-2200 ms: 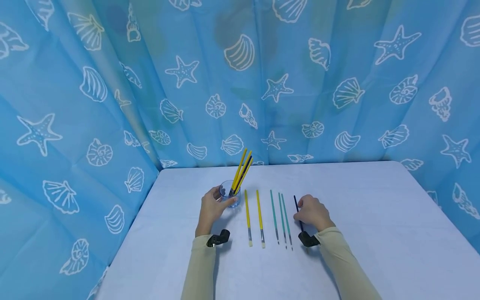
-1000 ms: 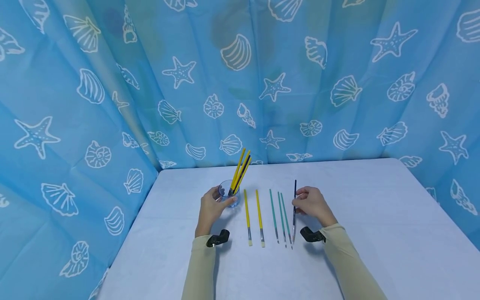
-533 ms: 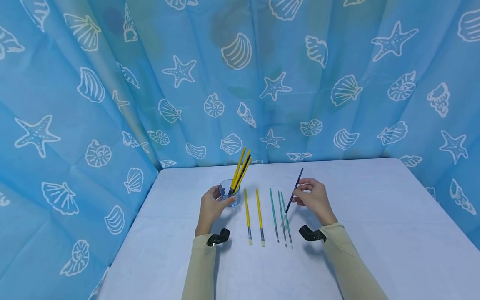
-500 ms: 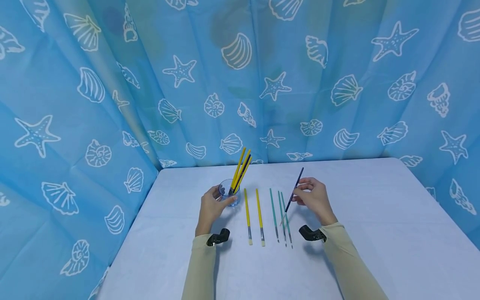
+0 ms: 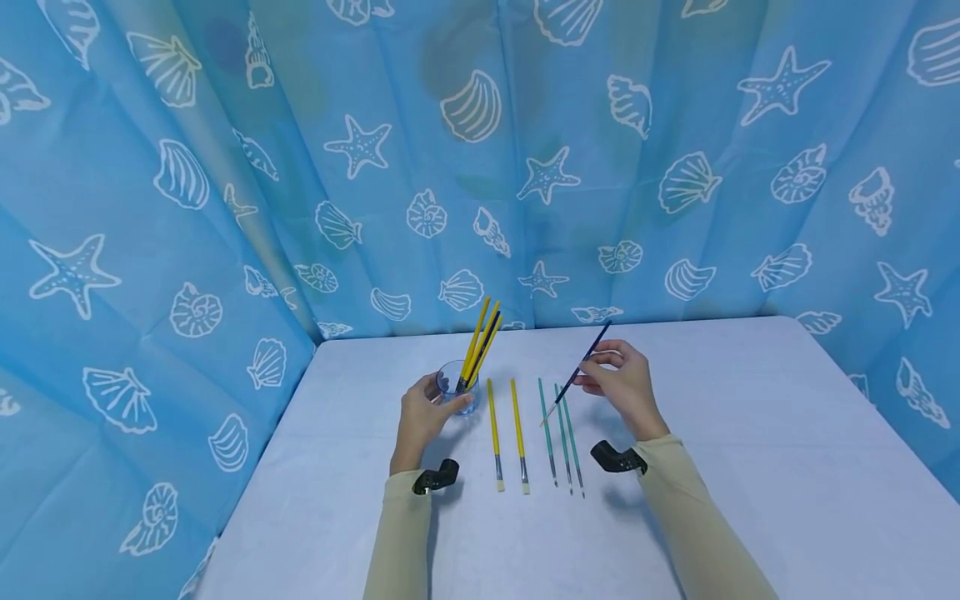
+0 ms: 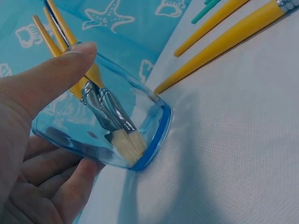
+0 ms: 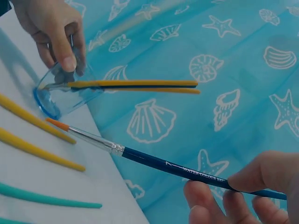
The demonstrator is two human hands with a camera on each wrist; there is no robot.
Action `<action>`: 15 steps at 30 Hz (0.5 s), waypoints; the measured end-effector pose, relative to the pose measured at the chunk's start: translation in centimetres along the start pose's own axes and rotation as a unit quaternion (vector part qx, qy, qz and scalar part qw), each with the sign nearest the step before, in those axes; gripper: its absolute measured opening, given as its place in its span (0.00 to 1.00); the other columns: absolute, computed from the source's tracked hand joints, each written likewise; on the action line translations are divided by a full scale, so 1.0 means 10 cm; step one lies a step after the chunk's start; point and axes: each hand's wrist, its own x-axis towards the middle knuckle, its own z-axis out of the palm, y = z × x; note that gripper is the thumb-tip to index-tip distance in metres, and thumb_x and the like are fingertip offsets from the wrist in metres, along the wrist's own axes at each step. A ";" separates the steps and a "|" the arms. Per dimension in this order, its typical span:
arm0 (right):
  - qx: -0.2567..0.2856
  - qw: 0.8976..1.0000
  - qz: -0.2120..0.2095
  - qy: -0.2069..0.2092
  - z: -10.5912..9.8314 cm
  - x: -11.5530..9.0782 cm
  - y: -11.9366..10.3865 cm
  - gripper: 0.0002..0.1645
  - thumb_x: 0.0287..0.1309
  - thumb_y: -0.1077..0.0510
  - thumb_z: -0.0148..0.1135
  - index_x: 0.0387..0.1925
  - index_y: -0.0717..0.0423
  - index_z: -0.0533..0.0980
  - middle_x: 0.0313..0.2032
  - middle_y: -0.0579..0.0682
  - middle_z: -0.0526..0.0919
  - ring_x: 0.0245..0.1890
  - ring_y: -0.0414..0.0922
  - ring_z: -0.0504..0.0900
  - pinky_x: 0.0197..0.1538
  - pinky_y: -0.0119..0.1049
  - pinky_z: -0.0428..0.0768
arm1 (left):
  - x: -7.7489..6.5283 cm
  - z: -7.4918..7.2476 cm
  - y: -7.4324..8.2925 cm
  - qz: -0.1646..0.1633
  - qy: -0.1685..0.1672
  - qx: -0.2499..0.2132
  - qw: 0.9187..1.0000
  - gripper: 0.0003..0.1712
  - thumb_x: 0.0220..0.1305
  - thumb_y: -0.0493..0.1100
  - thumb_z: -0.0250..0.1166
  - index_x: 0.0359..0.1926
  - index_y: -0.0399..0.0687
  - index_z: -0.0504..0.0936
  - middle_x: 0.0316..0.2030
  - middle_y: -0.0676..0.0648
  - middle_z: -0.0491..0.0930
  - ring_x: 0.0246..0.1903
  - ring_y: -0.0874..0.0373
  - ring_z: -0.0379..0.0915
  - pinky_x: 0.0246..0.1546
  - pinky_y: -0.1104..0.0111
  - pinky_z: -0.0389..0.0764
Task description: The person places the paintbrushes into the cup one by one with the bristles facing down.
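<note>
My left hand grips a clear blue-tinted glass around its side, thumb near the rim. Several yellow brushes and a dark blue one lean in the glass, bristles down at its base in the left wrist view. Between thumb and fingertips my right hand pinches a dark blue watercolour paintbrush by its handle. That paintbrush is raised over the table and tilted, its orange-brown bristles pointing down and left, over the green brushes in the head view.
On the white tabletop, two yellow brushes lie right of the glass. Farther right lie three thin green brushes, tips toward me. A blue curtain with white shell prints hangs behind the table and along its left side.
My right hand has picked the dark blue paintbrush up off the table and carried it leftward and away from me, its bristles swinging left. My left hand stays on the glass.
</note>
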 end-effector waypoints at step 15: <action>0.014 0.999 -0.027 0.016 0.20 0.05 -0.23 0.24 0.67 0.61 0.66 0.60 0.58 0.69 0.49 0.59 0.82 0.31 0.38 0.91 0.40 0.29 0.91 | 0.01 0.00 -0.01 0.002 0.000 0.000 1.000 0.53 0.52 0.56 0.82 0.72 0.36 0.70 0.67 0.35 0.77 0.68 0.42 0.75 0.68 0.54 0.80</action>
